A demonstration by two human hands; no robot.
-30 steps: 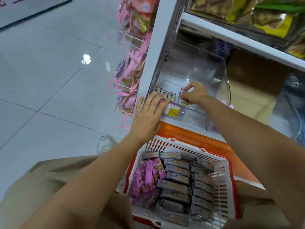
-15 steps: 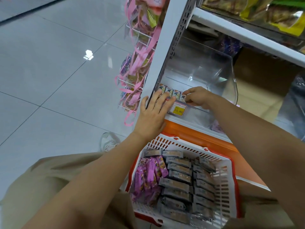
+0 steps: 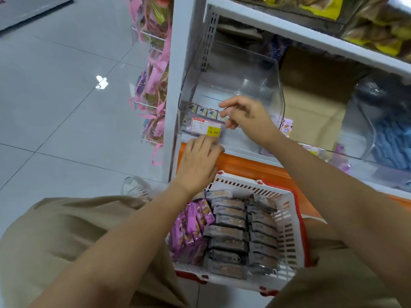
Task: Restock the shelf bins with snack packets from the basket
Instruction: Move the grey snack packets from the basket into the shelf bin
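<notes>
Clear bin (image 3: 262,70): right hand (image 3: 246,116) at front, fingers curled; left hand (image 3: 198,161) below.

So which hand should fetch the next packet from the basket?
Left, probably: the left hand sits at the shelf edge right by the basket; the right hand is higher, at the clear bin.

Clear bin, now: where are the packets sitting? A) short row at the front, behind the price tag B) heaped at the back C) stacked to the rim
A: the packets stand in a short row right behind the price tag at the front of the clear bin.
</notes>
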